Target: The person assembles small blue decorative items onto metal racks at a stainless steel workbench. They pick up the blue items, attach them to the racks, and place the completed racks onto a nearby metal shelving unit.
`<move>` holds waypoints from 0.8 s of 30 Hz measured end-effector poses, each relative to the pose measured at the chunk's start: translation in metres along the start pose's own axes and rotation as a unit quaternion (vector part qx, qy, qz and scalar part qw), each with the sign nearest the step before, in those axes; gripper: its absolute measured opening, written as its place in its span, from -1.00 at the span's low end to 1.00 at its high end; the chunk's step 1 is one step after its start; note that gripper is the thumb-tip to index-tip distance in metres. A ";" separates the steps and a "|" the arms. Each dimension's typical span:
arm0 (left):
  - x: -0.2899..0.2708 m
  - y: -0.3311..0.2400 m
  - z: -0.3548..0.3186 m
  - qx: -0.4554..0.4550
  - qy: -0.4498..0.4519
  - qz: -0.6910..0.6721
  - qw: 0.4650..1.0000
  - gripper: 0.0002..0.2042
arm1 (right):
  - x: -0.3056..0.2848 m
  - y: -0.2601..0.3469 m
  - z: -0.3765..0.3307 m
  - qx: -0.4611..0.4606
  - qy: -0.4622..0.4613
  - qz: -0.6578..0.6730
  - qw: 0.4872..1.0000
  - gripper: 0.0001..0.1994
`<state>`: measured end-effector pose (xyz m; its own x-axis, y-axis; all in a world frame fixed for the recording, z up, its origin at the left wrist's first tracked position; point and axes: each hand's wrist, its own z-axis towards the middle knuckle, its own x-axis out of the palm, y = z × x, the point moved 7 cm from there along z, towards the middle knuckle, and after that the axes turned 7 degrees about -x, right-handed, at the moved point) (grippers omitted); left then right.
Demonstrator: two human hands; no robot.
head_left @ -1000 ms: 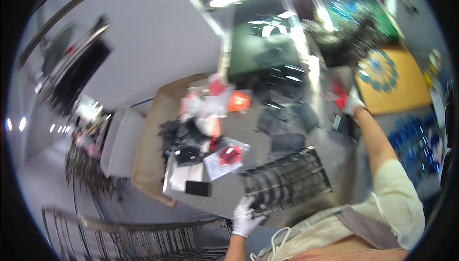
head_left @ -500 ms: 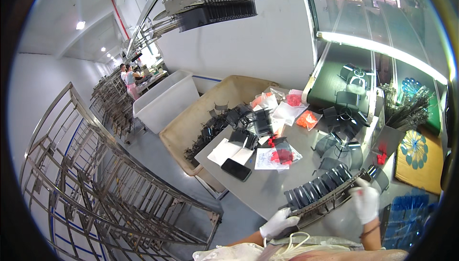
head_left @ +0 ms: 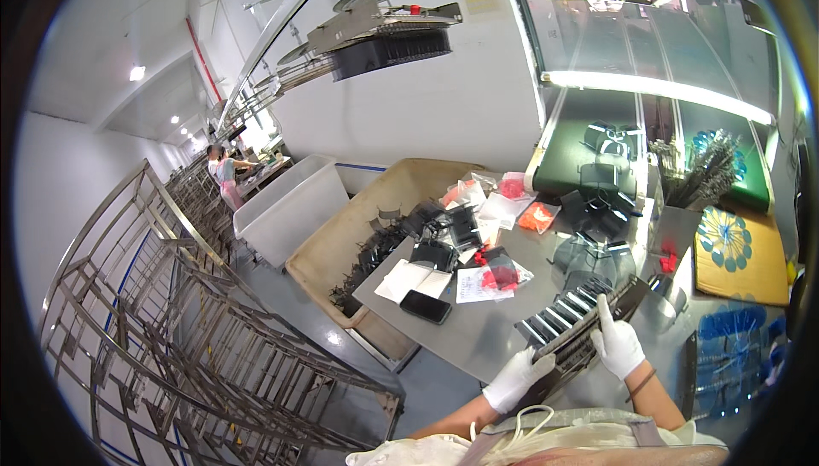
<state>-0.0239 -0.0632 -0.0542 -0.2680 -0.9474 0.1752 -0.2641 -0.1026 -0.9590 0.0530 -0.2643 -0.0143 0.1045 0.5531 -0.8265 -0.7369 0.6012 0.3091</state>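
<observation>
Both my hands wear white gloves. My left hand [head_left: 519,378] is closed round the near left end of a long dark metal rack [head_left: 587,334], its thumb along the top. A row of glossy dark curved plates [head_left: 554,319] stands out from the rack's far side. My right hand [head_left: 616,345] lies against the rack nearer its right end, index finger stretched along it and thumb apart. Beyond the rack, dark translucent shield-like pieces [head_left: 589,254] lie in a loose stack on the grey table [head_left: 478,342].
A black phone [head_left: 425,305], white papers [head_left: 411,281] and bags of red and orange bits [head_left: 537,217] lie on the table. A beige bin [head_left: 328,244] adjoins it. Metal racks [head_left: 213,321] stand left. A green conveyor [head_left: 563,154] runs behind; two people work far off.
My right hand has come down from the rack's far right end onto its middle-right part. The rack is tilted more steeply, and my left hand has moved up with it. My view has shifted slightly.
</observation>
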 end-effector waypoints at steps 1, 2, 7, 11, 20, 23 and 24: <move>0.012 -0.010 -0.002 0.019 0.015 -0.012 1.000 -0.52 | -0.001 -0.002 0.002 0.000 0.023 -0.013 1.000 -0.18; 0.027 -0.020 -0.004 0.041 0.037 -0.019 0.998 -0.53 | -0.010 -0.005 0.003 -0.003 0.001 0.020 1.000 -0.15; 0.115 -0.063 0.003 0.123 0.079 -0.217 0.965 -0.56 | -0.106 -0.017 -0.041 -0.038 -0.161 -0.011 0.986 -0.26; 0.224 -0.095 0.025 0.248 0.082 -0.285 0.922 -0.58 | -0.151 -0.013 -0.131 0.023 0.015 0.039 0.999 -0.61; 0.482 -0.125 -0.019 0.457 0.119 0.394 0.788 -0.20 | -0.331 -0.080 -0.287 0.164 -0.566 0.291 0.754 -0.64; 0.521 -0.133 -0.039 0.484 0.387 0.372 0.691 -0.17 | -0.430 -0.074 -0.358 -0.040 -0.654 0.197 0.729 -0.83; 0.527 -0.139 -0.039 0.506 0.461 0.345 0.643 -0.25 | -0.443 -0.078 -0.371 -0.060 -0.680 0.192 0.705 -0.83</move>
